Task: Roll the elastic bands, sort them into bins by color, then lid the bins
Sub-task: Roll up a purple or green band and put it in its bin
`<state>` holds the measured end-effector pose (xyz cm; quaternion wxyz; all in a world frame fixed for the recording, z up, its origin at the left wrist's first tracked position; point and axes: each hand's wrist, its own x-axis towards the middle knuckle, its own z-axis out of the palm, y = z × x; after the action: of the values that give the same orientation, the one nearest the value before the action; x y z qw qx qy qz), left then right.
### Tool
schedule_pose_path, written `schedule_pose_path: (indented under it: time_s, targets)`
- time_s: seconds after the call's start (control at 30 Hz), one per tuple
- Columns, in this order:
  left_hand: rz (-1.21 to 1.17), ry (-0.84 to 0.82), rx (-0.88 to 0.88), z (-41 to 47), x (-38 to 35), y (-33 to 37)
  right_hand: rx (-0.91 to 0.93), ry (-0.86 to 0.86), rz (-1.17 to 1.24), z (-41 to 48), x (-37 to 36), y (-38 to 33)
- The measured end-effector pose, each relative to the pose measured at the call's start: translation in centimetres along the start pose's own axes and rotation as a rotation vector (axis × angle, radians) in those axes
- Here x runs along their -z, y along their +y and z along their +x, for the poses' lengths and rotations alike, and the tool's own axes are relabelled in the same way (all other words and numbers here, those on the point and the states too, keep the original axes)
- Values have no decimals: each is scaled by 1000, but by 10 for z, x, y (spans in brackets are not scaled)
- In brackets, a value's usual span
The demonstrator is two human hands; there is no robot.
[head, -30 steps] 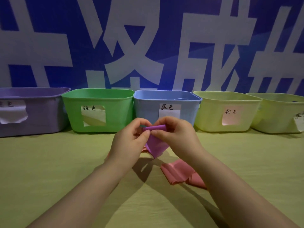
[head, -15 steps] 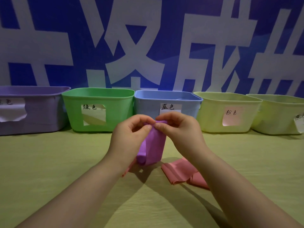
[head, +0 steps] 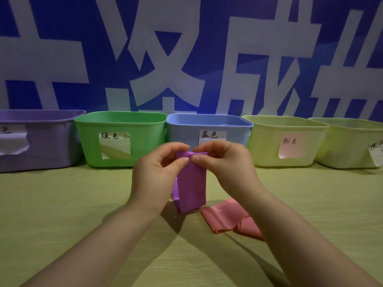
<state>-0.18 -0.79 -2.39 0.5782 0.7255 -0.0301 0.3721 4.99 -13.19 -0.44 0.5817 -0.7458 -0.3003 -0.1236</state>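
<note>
Purple band: top edge pinched by both hands, left hand and right hand close together; hangs folded over the table, before the blue bin. Pink band: lies on the table beside it. Green bin: left of the blue bin.
</note>
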Motion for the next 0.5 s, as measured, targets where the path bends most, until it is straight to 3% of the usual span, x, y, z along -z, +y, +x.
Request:
schedule_pose_path:
  time_s: [0.33,0.5]
  targets:
    - [322,-14,-136,1,1,-9,-55,-33,-79,-1,-3,4]
    - [207,-39,-42,2,0,-6,-87,-47,34,0,-2,2]
